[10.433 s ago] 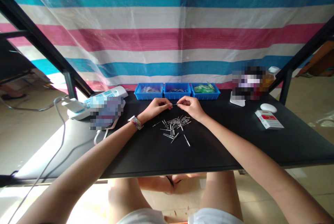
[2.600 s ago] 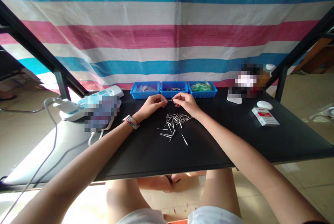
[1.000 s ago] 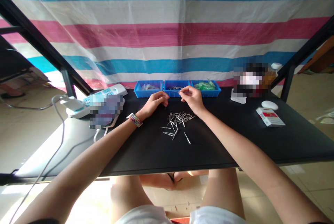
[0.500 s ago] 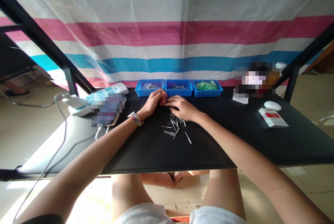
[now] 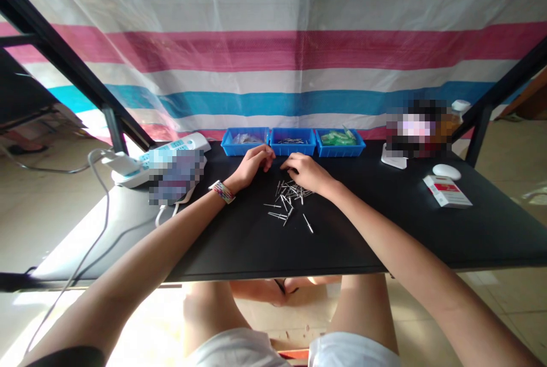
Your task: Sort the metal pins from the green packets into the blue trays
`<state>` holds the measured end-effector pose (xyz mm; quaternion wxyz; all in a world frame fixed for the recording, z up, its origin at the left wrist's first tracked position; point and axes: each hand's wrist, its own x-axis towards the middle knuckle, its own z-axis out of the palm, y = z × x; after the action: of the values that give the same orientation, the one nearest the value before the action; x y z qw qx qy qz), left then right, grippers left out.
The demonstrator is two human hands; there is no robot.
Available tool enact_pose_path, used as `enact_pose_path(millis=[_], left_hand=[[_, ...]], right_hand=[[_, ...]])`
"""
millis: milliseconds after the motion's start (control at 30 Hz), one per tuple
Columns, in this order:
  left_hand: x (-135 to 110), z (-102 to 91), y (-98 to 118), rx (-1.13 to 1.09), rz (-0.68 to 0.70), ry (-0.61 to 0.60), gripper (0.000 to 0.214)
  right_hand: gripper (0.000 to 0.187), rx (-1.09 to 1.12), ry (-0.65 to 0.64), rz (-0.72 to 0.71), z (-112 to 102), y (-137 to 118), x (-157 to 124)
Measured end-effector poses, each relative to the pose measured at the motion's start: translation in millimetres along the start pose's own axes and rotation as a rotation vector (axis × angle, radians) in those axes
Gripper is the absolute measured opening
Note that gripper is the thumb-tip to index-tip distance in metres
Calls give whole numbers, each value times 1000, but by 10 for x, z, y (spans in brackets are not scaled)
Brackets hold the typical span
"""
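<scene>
My left hand (image 5: 255, 163), with a woven bracelet (image 5: 223, 191) at the wrist, rests just in front of the left blue bin. Its fingers are curled closed, and whatever they hold is hidden. To its right, my right hand (image 5: 308, 173) hovers over the far side of a loose pile of silver pop rivets (image 5: 290, 193). The right fingers are bent and slightly apart, with nothing visible between them. One rivet (image 5: 308, 223) lies apart, nearer the front edge. The middle blue bin (image 5: 293, 151), behind my hands, contains thin metal pieces like the rivets.
The left blue bin (image 5: 245, 151) holds clear plastic bags; the right blue bin (image 5: 341, 151) holds green packets. A power strip (image 5: 175, 147) and cable lie left on the black table (image 5: 239, 241). At right sit a cigarette box (image 5: 447, 191), a white oval case (image 5: 447, 171) and blurred items.
My right hand has moved right, away from my left hand, uncovering more of the rivet pile. My left hand stays almost where it was.
</scene>
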<state>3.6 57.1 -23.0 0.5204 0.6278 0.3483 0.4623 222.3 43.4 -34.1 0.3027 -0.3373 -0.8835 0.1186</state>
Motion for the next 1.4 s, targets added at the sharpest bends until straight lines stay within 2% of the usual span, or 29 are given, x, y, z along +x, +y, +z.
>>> enact_pose_path(millis=[167, 267, 367, 467, 600, 733, 800, 900, 1000, 1167, 1333, 1400], left_hand=[[4, -18, -22, 23, 7, -24, 25], [11, -31, -42, 33, 6, -36, 26], [15, -39, -47, 50, 5, -45, 26], [17, -39, -41, 72, 0, -51, 26], [16, -39, -32, 83, -1, -61, 24], [7, -44, -16, 145, 7, -91, 28], [2, -44, -3, 185, 9, -115, 33], [-3, -36, 14, 227, 9, -137, 41], [-2, -22, 22, 244, -9, -139, 44], [4, -8, 22, 226, -11, -103, 45], [-6, -3, 28, 220, -15, -88, 39], [-13, -3, 33, 199, -5, -89, 34]], right_hand=[[43, 16, 81, 112, 27, 87, -7], [40, -2, 85, 157, 10, 108, -12], [39, 11, 95, 163, -38, 96, -6], [40, 80, 160, 157, -89, 53, 14], [36, 341, 264, 206, -104, -10, 49], [14, 771, 323, 351, -58, -39, 68], [18, 948, 336, 425, -33, -38, 65], [28, 1074, 361, 482, -7, -21, 51], [31, 1107, 391, 496, 5, 1, 41], [27, 1100, 394, 481, -5, 11, 35], [25, 1091, 375, 483, -4, -1, 32], [25, 1110, 375, 527, 1, -9, 32]])
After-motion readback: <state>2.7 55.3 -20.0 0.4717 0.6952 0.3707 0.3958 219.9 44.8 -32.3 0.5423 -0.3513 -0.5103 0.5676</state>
